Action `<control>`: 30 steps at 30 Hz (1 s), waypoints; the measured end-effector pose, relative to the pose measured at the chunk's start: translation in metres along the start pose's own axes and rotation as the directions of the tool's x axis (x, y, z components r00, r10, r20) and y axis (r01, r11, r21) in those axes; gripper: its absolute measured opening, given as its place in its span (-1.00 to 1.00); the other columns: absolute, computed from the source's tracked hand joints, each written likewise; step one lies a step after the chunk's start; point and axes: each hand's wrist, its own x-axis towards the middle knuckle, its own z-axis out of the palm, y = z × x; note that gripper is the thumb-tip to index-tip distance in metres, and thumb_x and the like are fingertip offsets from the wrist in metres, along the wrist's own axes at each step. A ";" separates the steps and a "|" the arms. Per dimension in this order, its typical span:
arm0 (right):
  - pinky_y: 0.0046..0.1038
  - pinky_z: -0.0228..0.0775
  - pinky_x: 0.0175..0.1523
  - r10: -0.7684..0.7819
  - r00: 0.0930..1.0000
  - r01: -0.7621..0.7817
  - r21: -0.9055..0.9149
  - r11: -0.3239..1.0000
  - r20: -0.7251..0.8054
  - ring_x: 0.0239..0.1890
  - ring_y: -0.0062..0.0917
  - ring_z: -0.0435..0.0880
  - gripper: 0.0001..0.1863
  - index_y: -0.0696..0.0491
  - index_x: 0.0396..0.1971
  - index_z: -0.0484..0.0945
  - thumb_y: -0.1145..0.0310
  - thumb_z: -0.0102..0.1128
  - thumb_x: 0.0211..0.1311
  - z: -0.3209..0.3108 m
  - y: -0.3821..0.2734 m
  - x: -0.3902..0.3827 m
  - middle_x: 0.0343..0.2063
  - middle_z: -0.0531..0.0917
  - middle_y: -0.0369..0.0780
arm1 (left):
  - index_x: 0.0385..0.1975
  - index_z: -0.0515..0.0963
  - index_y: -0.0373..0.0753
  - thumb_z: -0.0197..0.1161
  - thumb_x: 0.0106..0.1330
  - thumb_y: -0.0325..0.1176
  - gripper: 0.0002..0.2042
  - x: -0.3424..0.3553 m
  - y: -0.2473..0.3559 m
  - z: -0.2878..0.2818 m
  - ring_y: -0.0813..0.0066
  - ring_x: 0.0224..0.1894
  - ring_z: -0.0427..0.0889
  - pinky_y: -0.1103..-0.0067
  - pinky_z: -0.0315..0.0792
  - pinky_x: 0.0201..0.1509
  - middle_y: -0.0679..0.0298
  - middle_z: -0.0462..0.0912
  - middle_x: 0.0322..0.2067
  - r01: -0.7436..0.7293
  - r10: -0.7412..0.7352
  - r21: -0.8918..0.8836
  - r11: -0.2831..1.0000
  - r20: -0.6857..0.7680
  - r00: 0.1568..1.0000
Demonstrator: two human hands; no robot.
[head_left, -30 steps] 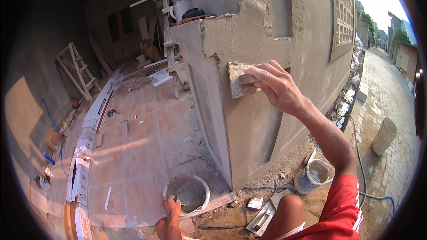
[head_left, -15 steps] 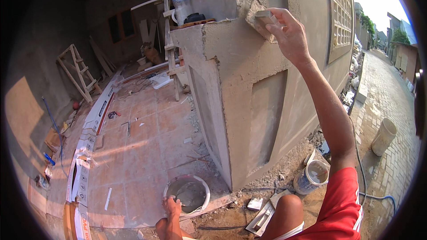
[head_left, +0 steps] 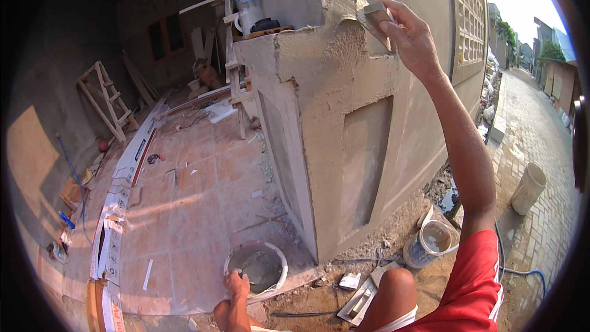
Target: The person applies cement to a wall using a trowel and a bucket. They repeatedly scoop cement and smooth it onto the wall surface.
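My right hand (head_left: 413,38) is raised high, its fingers closed around the block grip of a plastering float (head_left: 376,29). The float lies against the upper part of the grey plastered wall (head_left: 326,80), beside a rough patch of wet mortar (head_left: 344,46). Low at the left, my left hand (head_left: 236,284) is closed at the near left rim of a round bucket (head_left: 284,273) holding grey mortar (head_left: 261,268). What its fingers grip there is too small and partly hidden to make out.
Right of my knee stands a dirty white bucket (head_left: 413,255); farther right, another pail (head_left: 528,189) stands on the paving. A plastic bottle (head_left: 247,3) rests on the wall ledge. Long cartons (head_left: 126,175) line the tiled floor. A hose (head_left: 522,272) curves at lower right.
My right hand has slid the float a short way right and slightly up across the wall, leaving more wet mortar exposed. My left hand stays at the bucket.
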 end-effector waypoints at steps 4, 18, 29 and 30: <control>-0.41 0.42 -0.03 0.049 0.993 -0.042 -0.059 0.997 0.112 -0.21 -0.50 0.57 -0.62 -0.04 0.10 0.51 0.41 0.13 0.27 0.010 0.013 0.008 -0.30 0.63 -0.23 | -0.19 0.59 -0.19 0.39 0.07 -0.28 -0.69 -0.003 0.004 -0.003 0.02 0.09 0.45 0.21 0.26 0.23 0.02 0.56 -0.09 0.004 -0.004 0.016 1.000 -0.013 1.000; -0.34 0.44 -0.04 -0.009 0.942 -0.009 0.050 0.999 0.336 -0.17 -0.35 0.58 -0.58 0.00 0.08 0.51 0.52 0.19 0.19 0.029 -0.049 -0.081 -0.27 0.62 -0.20 | -0.20 0.61 -0.16 0.40 0.06 -0.25 -0.70 -0.001 0.004 0.006 -0.01 0.05 0.48 0.19 0.30 0.18 0.03 0.56 -0.10 -0.050 0.050 0.008 0.999 -0.071 0.996; -0.33 0.54 -0.04 -0.367 0.847 0.454 -0.162 0.876 0.386 -0.15 -0.35 0.53 -0.61 -0.09 0.00 0.50 0.55 0.22 0.17 0.063 -0.043 -0.087 -0.27 0.57 -0.28 | -0.21 0.60 -0.16 0.39 0.06 -0.28 -0.71 0.001 0.005 0.001 -0.01 0.04 0.47 0.19 0.29 0.18 0.04 0.55 -0.11 -0.041 0.040 -0.017 0.999 -0.054 0.998; -0.34 0.55 -0.03 -0.369 0.813 0.470 -0.133 0.873 0.451 -0.14 -0.36 0.54 -0.60 -0.10 0.00 0.49 0.55 0.24 0.15 0.062 -0.039 -0.106 -0.26 0.57 -0.29 | -0.21 0.60 -0.16 0.39 0.06 -0.28 -0.71 0.001 0.004 0.000 0.00 0.05 0.47 0.20 0.29 0.18 0.04 0.55 -0.11 -0.037 0.036 -0.021 0.999 -0.055 0.998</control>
